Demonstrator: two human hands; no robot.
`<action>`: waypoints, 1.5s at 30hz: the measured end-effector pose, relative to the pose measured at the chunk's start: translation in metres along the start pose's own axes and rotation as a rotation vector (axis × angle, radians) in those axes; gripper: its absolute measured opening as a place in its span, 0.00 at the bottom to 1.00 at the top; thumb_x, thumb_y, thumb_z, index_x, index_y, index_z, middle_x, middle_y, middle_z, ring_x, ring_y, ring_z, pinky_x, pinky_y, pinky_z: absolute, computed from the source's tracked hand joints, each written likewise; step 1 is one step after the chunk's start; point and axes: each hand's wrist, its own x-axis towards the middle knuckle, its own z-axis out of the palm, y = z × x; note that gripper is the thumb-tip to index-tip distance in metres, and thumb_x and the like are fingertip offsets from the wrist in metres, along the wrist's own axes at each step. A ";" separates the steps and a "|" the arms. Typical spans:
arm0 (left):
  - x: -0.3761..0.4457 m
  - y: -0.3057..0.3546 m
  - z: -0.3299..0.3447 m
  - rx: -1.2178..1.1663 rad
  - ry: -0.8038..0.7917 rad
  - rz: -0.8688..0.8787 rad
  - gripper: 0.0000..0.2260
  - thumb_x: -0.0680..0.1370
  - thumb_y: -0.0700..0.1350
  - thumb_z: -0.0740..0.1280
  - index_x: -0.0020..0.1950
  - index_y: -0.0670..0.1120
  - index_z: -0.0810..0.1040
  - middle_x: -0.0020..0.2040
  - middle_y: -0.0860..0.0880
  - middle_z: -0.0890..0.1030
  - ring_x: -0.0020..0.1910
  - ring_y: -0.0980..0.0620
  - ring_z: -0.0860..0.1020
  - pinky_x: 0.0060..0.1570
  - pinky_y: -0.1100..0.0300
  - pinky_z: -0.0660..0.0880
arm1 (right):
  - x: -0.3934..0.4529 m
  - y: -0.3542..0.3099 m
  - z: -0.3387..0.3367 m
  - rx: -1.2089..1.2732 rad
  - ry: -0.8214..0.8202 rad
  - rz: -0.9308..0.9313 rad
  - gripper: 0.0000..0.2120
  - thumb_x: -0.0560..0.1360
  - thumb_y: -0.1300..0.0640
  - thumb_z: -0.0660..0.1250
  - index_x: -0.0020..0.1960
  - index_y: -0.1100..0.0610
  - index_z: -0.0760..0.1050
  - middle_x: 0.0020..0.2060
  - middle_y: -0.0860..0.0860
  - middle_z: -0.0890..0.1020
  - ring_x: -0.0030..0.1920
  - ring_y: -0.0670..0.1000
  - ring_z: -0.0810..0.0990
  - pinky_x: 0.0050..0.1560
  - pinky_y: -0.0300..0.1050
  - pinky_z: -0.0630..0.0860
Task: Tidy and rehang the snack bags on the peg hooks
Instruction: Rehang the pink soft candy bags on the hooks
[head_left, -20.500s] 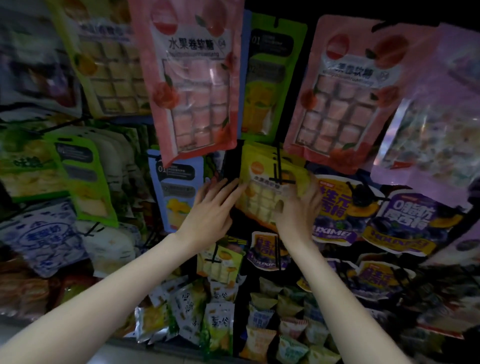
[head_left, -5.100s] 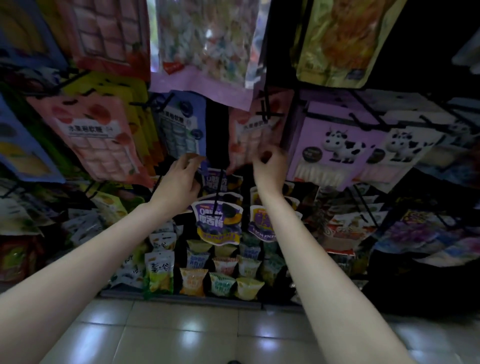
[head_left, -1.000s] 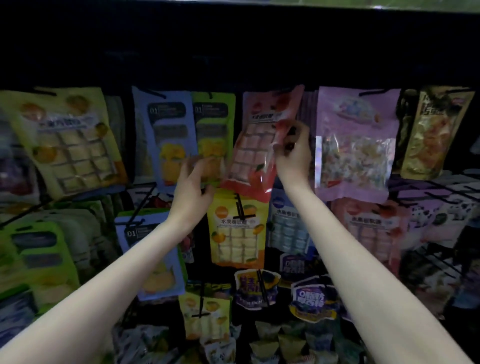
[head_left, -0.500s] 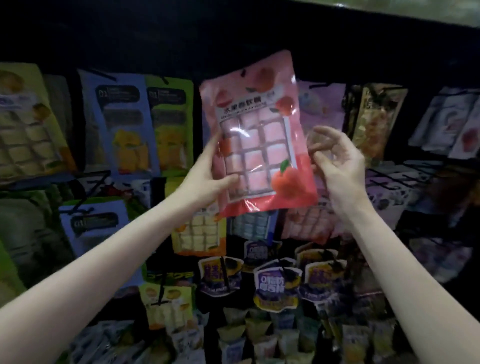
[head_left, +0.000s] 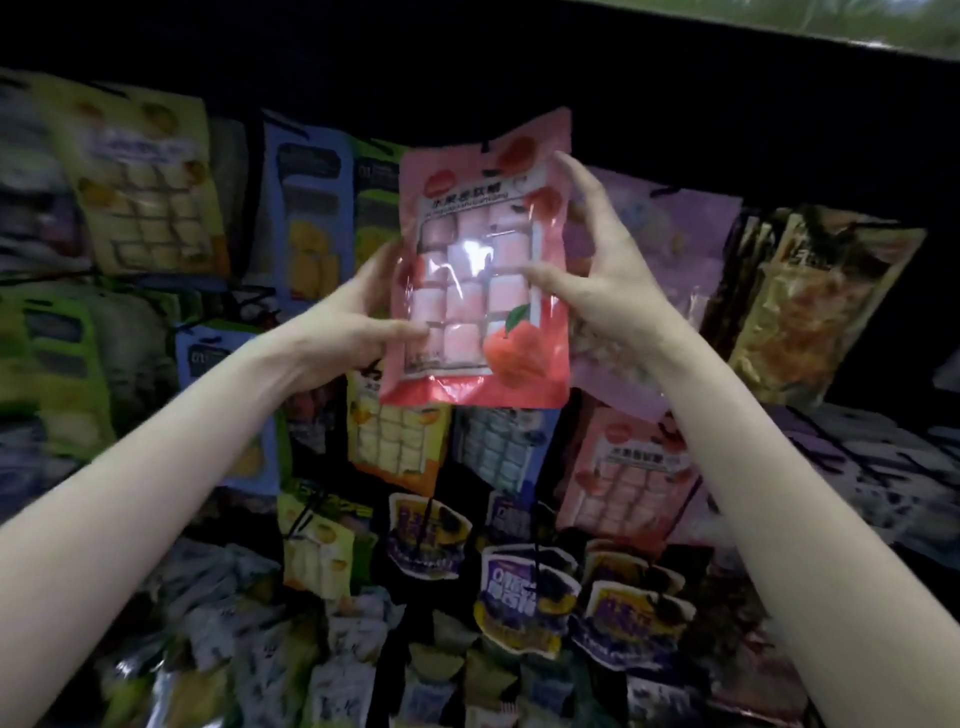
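A pink snack bag (head_left: 480, 270) with peach pictures and a clear window of pink cubes is held up in front of the top row of the peg display. My left hand (head_left: 348, 327) grips its lower left edge, thumb across the front. My right hand (head_left: 597, 270) holds its right edge, thumb on the front and fingers reaching up behind. The bag's hang hole at the top is off any hook.
Behind hang a lilac bag (head_left: 654, 244), blue (head_left: 306, 208) and yellow cube bags (head_left: 150, 192) to the left, an orange-brown bag (head_left: 810, 301) to the right. Below are another pink bag (head_left: 623, 467), purple pouches (head_left: 524, 597) and small packets on black peg hooks.
Over the last second the pink bag came off its hook and was turned upright to face me; my right hand, free half a second ago, now holds its right edge.
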 end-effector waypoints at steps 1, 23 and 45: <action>-0.002 0.002 -0.004 -0.047 0.006 -0.007 0.41 0.71 0.32 0.69 0.75 0.59 0.53 0.68 0.54 0.69 0.53 0.63 0.78 0.42 0.65 0.77 | 0.001 0.000 0.000 0.034 -0.004 0.018 0.39 0.73 0.58 0.70 0.76 0.51 0.51 0.75 0.46 0.57 0.70 0.38 0.55 0.67 0.31 0.53; -0.062 -0.104 0.104 0.728 -0.197 -0.104 0.50 0.69 0.49 0.75 0.71 0.59 0.36 0.73 0.47 0.60 0.71 0.50 0.63 0.63 0.70 0.58 | -0.186 0.113 0.037 0.053 -0.275 0.514 0.37 0.72 0.56 0.72 0.68 0.37 0.51 0.71 0.39 0.58 0.71 0.40 0.57 0.67 0.31 0.61; 0.029 -0.118 0.288 0.820 0.039 -0.236 0.43 0.70 0.63 0.68 0.76 0.59 0.44 0.63 0.37 0.72 0.64 0.44 0.70 0.45 0.58 0.67 | -0.214 0.210 -0.082 -0.245 -0.160 0.479 0.34 0.78 0.53 0.62 0.76 0.44 0.46 0.68 0.55 0.60 0.54 0.59 0.77 0.50 0.55 0.78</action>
